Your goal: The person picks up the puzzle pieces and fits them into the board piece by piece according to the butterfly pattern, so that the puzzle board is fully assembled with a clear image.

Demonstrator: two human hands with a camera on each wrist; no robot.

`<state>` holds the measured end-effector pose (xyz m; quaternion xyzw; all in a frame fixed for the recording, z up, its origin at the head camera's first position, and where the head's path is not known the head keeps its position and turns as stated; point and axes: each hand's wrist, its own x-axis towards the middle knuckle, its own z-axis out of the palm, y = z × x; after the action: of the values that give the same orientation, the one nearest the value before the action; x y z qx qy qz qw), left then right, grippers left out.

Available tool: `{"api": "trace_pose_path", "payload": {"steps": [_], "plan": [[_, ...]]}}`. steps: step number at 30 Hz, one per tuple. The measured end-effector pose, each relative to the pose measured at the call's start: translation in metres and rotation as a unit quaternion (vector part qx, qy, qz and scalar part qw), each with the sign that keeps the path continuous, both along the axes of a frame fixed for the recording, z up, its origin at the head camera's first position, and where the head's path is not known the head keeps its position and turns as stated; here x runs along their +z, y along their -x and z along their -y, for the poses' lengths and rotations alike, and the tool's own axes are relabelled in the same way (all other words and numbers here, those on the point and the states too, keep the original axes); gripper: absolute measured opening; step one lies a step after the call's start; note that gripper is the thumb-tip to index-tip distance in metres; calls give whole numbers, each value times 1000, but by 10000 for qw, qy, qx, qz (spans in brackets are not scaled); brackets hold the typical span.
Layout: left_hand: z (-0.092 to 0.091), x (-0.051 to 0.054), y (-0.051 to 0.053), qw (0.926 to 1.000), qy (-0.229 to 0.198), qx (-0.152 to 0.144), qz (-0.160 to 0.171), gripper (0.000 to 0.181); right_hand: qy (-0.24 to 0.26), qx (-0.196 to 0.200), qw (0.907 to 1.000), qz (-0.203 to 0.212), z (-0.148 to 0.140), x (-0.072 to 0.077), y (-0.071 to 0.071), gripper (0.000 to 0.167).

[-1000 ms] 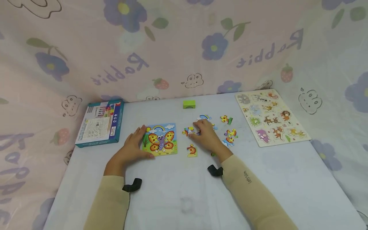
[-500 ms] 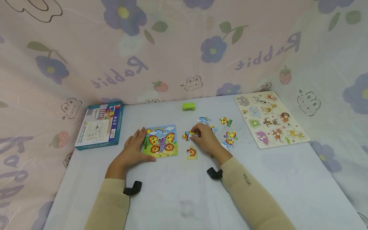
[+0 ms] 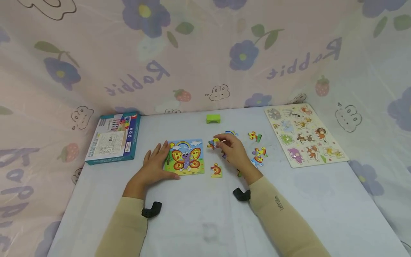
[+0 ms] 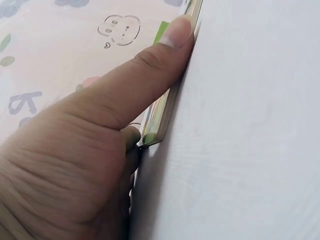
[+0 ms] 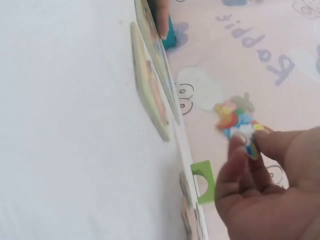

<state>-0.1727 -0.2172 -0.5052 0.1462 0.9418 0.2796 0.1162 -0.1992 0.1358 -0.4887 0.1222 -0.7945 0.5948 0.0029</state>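
Note:
In the head view my left hand rests at the left side of a square butterfly puzzle board. Its thumb lies straight along the near edge, and the other fingers touch the left edge. My right hand pinches a colourful jigsaw piece between thumb and fingers, lifted off the table. A loose piece with an orange spiral lies right of the board. More loose pieces, among them a rainbow-and-cloud one and a yellow spotted one, lie around the right hand, which partly hides some.
A green arch block stands at the back of the white table. At the back left lies a teal-edged box. An animal peg puzzle board lies at the right. Patterned cloth hangs behind the table.
My right hand has taken hold of a jigsaw piece from beside the board and raised it off the table. The left hand stays at the board; the view has shifted slightly.

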Motion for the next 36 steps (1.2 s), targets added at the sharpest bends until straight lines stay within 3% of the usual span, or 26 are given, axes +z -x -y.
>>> {"api": "trace_pose_path", "payload": {"steps": [6,12,15,22,25,26,28,31,33,36], "plan": [[-15,0,-2,9998,189,-63,-58,146,-38,424,9989,217,11,10,-1,31],[-27,-2,-5,9993,348,-66,-74,144,-777,632,9936,530,34,15,6,9],[-28,-1,-5,9992,387,-70,-64,144,-1146,786,9884,606,45,14,13,6],[-24,3,0,9996,169,-216,-10,138,-1459,1179,9786,843,62,13,26,15],[-18,4,0,9996,18,-290,20,132,-1935,1423,9687,633,64,15,24,23],[-15,5,0,9995,1,-302,38,131,-2229,1647,9599,432,64,16,23,26],[-11,6,-2,9994,-68,-319,94,127,-2934,2159,9313,-72,64,18,17,32],[-7,9,-5,9995,-76,-286,148,125,-3910,2916,8700,-725,63,23,7,44],[-7,11,-6,9995,-44,-253,177,125,-4402,3142,8370,-829,62,26,0,50],[-6,10,-5,9996,-6,-243,154,125,-4852,3222,8091,-784,63,31,-6,57]]}}
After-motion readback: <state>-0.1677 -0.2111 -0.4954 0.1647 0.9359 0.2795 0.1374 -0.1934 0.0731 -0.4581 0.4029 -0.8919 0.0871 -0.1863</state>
